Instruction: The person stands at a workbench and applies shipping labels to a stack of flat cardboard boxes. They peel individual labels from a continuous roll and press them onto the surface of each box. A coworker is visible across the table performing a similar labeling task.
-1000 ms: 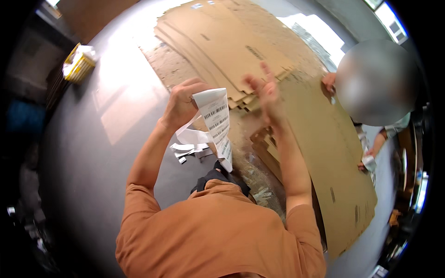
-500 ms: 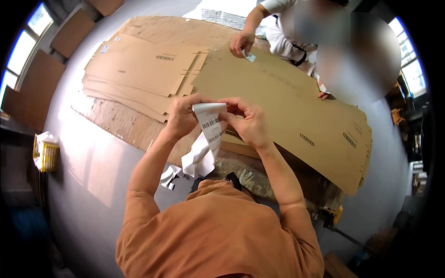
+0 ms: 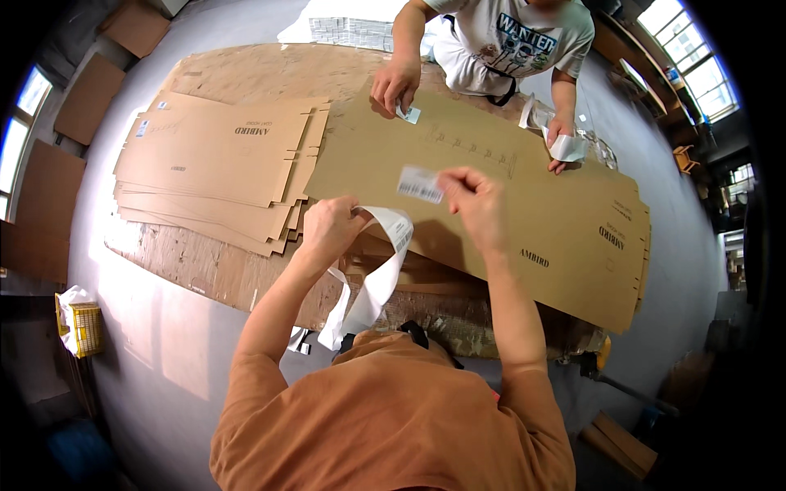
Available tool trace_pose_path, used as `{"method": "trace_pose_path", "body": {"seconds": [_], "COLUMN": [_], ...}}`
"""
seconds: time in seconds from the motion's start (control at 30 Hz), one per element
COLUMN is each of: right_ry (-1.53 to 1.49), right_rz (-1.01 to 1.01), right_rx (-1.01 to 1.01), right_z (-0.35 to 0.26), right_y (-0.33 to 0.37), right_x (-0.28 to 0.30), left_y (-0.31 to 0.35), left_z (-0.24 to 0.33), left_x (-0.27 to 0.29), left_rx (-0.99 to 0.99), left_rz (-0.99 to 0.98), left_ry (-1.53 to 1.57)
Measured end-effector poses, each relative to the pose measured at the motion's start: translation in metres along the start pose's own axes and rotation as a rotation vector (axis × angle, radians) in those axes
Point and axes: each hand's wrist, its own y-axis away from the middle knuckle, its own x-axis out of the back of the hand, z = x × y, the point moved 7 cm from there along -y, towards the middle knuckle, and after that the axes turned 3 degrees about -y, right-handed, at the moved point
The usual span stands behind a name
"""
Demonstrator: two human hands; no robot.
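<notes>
Right hand [image 3: 479, 204] has peeled a label [image 3: 419, 184] off the strip [image 3: 377, 278].

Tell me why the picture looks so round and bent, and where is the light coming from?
Head view: a fisheye lens bends straight cardboard edges toward the black round rim. Daylight enters through windows at upper right and far left, leaving a bright patch on the grey floor. The right hand with its peeled label and the left hand holding the label strip are sharp; the strip casts a shadow on the flat cardboard sheet.
</notes>
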Motion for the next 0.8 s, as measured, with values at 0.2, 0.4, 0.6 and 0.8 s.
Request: {"method": "trace_pose_path", "body": {"seconds": [0.2, 0.4, 0.6, 0.8], "right_ry": [-0.161, -0.043, 0.093, 0.172], "right_rz": [0.036, 0.108, 0.142, 0.178], "right_rx": [-0.194, -0.237, -0.23, -0.152], "right_z": [0.067, 0.097, 0.102, 0.096], "right_y": [-0.091, -0.148, -0.159, -0.159], "right_x": [0.007, -0.028, -0.035, -0.032], "left_y": [0.001, 0.003, 0.003, 0.004], "left_z": [0.0, 0.005, 0.004, -0.001], "left_x": [-0.017, -0.018, -0.018, -0.023], "left_rx": [-0.076, -0.108, -0.134, -0.139], "left_rz": [-0.036, -0.045, -0.008, -0.016], "left_ry": [-0.145, -0.171, -0.159, -0.167]}}
